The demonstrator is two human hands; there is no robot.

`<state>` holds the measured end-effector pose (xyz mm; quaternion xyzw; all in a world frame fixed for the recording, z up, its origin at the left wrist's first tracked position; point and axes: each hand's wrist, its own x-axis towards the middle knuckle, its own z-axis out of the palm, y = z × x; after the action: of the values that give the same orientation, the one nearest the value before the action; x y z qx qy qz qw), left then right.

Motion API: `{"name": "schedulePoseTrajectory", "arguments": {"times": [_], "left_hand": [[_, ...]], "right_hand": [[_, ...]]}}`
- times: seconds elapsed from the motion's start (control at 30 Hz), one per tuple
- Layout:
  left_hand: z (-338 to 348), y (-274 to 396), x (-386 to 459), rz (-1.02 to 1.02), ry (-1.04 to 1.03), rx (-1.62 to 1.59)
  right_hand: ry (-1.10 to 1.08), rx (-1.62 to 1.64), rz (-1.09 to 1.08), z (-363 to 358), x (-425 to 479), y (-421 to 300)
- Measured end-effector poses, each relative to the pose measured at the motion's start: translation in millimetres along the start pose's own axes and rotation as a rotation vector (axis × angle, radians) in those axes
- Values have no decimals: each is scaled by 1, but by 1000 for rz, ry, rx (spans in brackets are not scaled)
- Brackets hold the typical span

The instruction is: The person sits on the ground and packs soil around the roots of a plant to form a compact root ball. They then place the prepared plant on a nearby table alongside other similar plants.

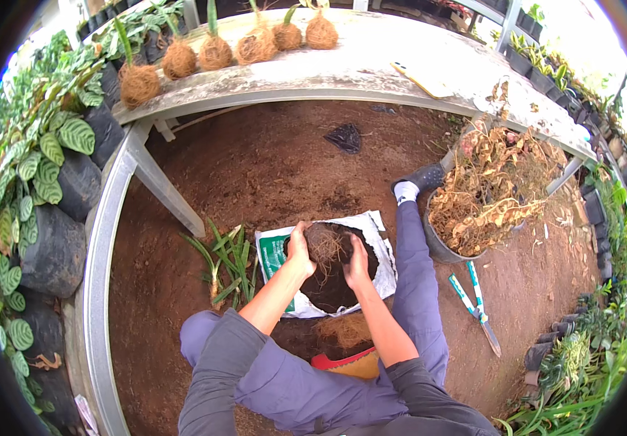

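Observation:
A round ball of brown fibre and dark soil [324, 243], with loose strands hanging from it, is held over an opened bag. My left hand [301, 248] grips its left side, thumb towards me. On the other side, my right hand [358, 262] is slightly blurred and curves close to the ball; whether it touches is hard to tell. Below them, the white and green plastic bag [384, 267] lies on the ground, its torn opening showing dark potting soil [327, 291]. Loose coir fibre [346, 328] lies between the bag and my legs.
Uprooted snake plants [231, 261] lie left of the bag. Hedge shears [478, 310] and a pot of dried plants [447, 240] are on the right. Several fibre-wrapped plant balls [215, 53] and a yellow phone-like object [421, 80] sit on the weathered table [302, 76].

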<state>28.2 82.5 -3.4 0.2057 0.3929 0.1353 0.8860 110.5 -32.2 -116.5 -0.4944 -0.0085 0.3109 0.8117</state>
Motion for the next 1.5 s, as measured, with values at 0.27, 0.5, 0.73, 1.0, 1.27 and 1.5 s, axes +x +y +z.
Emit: {"name": "schedulePoseTrajectory", "arguments": {"times": [0.27,0.5,0.73,1.0,1.27,1.5], "left_hand": [[-14,-19,25,63,-20,37],[-18,-24,26,130,10,104],[8,-22,11,66,-120,198],[1,-22,17,-67,-139,81],[27,-26,0,-60,-141,163],[8,-31,20,24,-4,286]], "right_hand": [[149,-417,-657,82,-36,-26],[6,-427,-624,68,-29,-27],[-188,-19,-256,38,-15,-46],[-187,-573,-627,41,-30,-65],[-57,-725,-834,44,-42,-56],[-93,-792,-860,38,-35,-46]]}}
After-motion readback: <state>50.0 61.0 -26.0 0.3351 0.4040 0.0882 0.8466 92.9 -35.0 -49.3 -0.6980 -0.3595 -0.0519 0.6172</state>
